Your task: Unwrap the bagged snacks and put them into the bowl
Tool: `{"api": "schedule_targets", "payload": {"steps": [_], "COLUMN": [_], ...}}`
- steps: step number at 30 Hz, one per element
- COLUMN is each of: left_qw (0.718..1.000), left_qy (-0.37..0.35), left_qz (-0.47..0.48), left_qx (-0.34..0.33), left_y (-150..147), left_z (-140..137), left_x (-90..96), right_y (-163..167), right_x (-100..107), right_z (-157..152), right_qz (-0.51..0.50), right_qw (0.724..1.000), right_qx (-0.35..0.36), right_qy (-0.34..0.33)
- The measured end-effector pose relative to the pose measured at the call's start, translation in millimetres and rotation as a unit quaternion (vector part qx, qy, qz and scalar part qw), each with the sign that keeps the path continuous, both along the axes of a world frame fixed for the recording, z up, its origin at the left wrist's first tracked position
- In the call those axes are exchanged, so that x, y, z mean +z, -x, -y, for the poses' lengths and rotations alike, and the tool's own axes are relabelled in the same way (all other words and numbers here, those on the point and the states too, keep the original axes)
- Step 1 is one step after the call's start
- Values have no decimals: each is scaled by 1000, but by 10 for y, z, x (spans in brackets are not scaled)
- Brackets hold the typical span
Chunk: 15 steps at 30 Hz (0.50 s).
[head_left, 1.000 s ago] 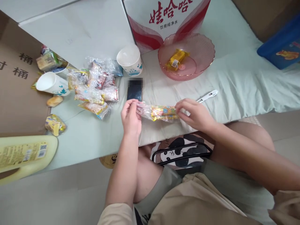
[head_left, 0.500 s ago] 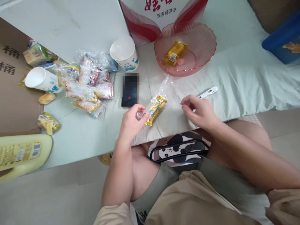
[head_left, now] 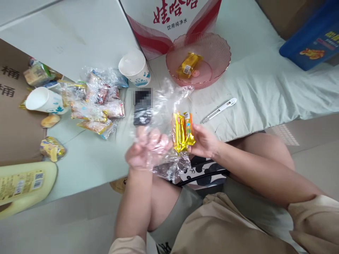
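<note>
My left hand (head_left: 139, 153) is closed, fingers curled against a crinkled clear plastic bag (head_left: 166, 100) that spreads upward and down past the bed edge. My right hand (head_left: 205, 141) grips shiny yellow snack packets (head_left: 180, 132) by their right side, with an orange patch showing near the fingers. The packets lie against the plastic, between both hands. Behind the bag, a dark phone (head_left: 143, 116) is partly covered by it. To the right rests a white utility knife (head_left: 219, 110), apart from both hands.
A pink ribbed bowl (head_left: 215, 53) holds a yellow packet (head_left: 189, 65). Two paper cups, one upright (head_left: 135, 68) and one tilted (head_left: 45, 100), stand near a pile of wrapped snacks (head_left: 96, 102). A white-and-red carton (head_left: 174, 33) is behind; a yellow jug (head_left: 29, 183) is front left.
The bag with the snack packets has been lifted off the cloth and opened out wide. My right hand has moved left from beside the knife and taken hold of the packets.
</note>
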State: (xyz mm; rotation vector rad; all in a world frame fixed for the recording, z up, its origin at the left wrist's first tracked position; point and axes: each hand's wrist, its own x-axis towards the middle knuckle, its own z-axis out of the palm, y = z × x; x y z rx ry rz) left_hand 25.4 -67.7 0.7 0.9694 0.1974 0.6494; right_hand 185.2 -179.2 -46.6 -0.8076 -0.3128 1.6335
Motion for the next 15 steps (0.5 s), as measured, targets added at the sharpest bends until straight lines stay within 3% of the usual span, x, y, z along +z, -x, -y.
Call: {"api": "schedule_targets", "payload": {"steps": [2, 5, 8, 10, 12, 15], "left_qw": [995, 975, 958, 957, 940, 917], "left_qy": [-1, 8, 46, 81, 129, 179], "left_qz": [39, -44, -132, -170, -192, -182], "left_qx": [87, 219, 250, 220, 249, 306], "left_y": [188, 321, 161, -45, -240, -398], "left_z": [-125, -246, -235, -195, -163, -148], "left_x": [34, 99, 70, -40, -188, -342], "right_y": [-88, -227, -267, -231, -176, -126], "right_x": [50, 139, 117, 19, -107, -248], "right_z": [33, -19, -195, -313, -382, -387], "right_qz": [55, 127, 170, 234, 343, 509], "right_qw": [998, 989, 974, 956, 921, 843], "right_qx": [-24, -76, -147, -176, -185, -175], "right_qy": [-6, 8, 15, 18, 20, -5]}}
